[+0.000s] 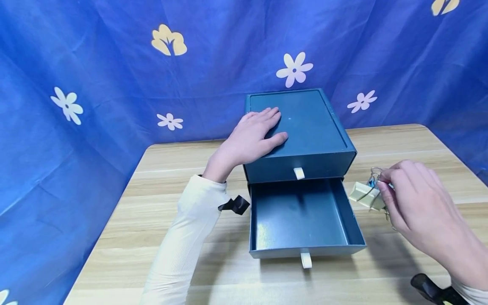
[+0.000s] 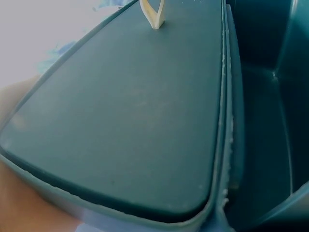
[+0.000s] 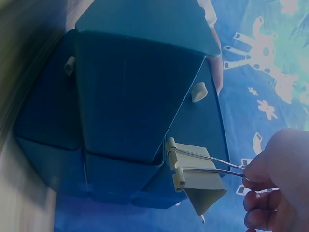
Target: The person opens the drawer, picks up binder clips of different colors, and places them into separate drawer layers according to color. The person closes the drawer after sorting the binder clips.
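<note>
Left hand [image 1: 254,137] lies flat, fingers straight, on top of the box [image 1: 305,123]. Bottom drawer [image 1: 305,220] is pulled out. Right hand [image 1: 417,207] pinches the clip [image 1: 365,195] by its wire handles, just right of the drawer.

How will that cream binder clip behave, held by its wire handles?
The cream binder clip probably swings, since the right hand pinches only its thin wire handles. Likely light: fingertips alone carry it. The folded body looks stiff, so it should not roll once set down.

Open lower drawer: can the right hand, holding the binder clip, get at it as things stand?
Probably yes. The lower drawer is pulled out, nothing visible inside, and the right hand pinches the binder clip just beside its right wall; nothing stands between.
</note>
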A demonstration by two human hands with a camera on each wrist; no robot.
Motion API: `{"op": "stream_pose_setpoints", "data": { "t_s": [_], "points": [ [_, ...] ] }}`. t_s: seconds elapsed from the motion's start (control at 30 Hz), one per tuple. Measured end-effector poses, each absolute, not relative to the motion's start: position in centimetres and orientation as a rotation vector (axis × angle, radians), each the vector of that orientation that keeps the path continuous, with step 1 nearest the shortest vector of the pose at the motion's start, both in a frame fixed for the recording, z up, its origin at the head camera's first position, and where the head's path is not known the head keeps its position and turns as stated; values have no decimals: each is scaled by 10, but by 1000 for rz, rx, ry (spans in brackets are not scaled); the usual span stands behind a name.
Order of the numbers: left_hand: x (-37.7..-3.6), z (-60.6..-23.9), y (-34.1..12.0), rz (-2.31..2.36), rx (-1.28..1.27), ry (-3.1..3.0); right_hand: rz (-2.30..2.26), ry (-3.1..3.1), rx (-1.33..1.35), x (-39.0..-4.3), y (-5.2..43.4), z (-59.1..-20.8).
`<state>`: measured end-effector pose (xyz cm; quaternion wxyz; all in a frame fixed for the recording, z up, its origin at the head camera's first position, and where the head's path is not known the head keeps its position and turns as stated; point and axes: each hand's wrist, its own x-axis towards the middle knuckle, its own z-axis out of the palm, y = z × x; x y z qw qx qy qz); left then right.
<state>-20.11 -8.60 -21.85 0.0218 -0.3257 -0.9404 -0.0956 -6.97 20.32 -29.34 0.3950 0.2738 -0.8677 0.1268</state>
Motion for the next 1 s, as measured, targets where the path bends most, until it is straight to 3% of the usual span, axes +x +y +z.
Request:
{"op": "stream_pose_setpoints", "data": {
  "t_s": [0.7, 1.0],
  "points": [
    [-201, -220, -86, -303, -1002, -2920, 442, -2013, 941, -61, 175, -282],
    [-200, -220, -86, -310, -1002, -2913, 562, -1988, 1098, -63, 166, -294]
  ]
}}
